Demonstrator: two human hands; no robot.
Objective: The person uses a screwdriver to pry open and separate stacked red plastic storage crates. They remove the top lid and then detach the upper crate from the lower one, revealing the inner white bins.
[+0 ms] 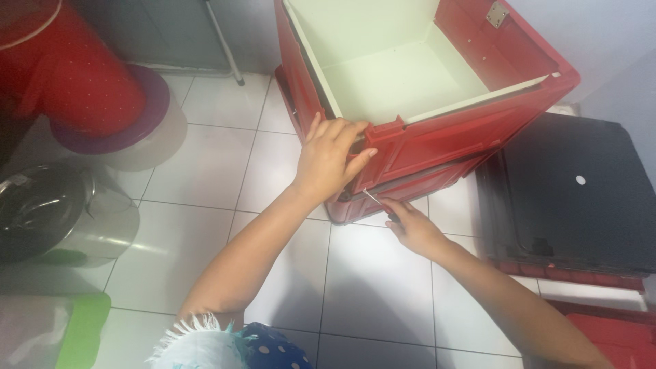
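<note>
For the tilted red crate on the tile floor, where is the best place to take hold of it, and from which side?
Grip the red crate by its near top rim, at the raised block where the left hand already clamps from above. The rim there is thick, the open top leaves room for fingers inside, and the crate tilts toward the person. The right hand works a thin tool lower down.

The scene is evenly and brightly lit; glare is seen on the glossy white tiled floor (205, 171) (left especially), and edges are softly blurred throughout.

Left hand (330, 158) grips red box (437, 147) rim; right hand (412, 225) holds thin tool (372, 198) against it.
</note>
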